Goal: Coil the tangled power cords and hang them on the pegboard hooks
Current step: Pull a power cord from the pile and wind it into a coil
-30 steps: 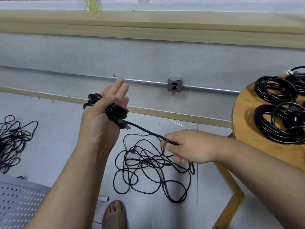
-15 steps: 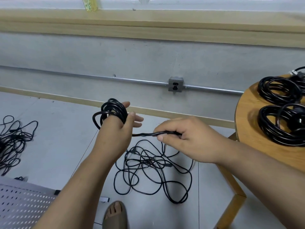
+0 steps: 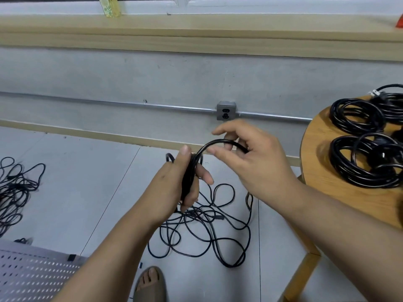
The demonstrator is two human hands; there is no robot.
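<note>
While a second ago the left hand point(image 3: 174, 184) stood raised with fingers straight and the coil point(image 3: 188, 179) round its palm, it has now dropped and turned, thumb up, fingers curled round the bundle. The right hand point(image 3: 253, 164), which was low by the floor tangle, has lifted to about 1 o'clock of the left. It holds the free run of the cord point(image 3: 218, 141) with curled fingers, index finger sticking out, and the run arches from the coil top into the palm. My read: another wrap is being laid on the coil, so coiling is under way, not done. The rest of this cord seems to drop to the loose tangle point(image 3: 207, 234) on the floor at 6 o'clock of the hands, so plenty is left to wind. The forearms come in from the bottom edge, the right one passing over the tangle. At 3 o'clock, finished coils point(image 3: 359, 164) lie on the round wooden desk point(image 3: 318, 153). A second tangle point(image 3: 15, 188) sits on the floor at 9 o'clock. The pegboard point(image 3: 32, 277) lies flat at 8 o'clock with no cord hung on it, so hanging has not started. A sandalled foot point(image 3: 150, 284) shows at 6 o'clock.
</note>
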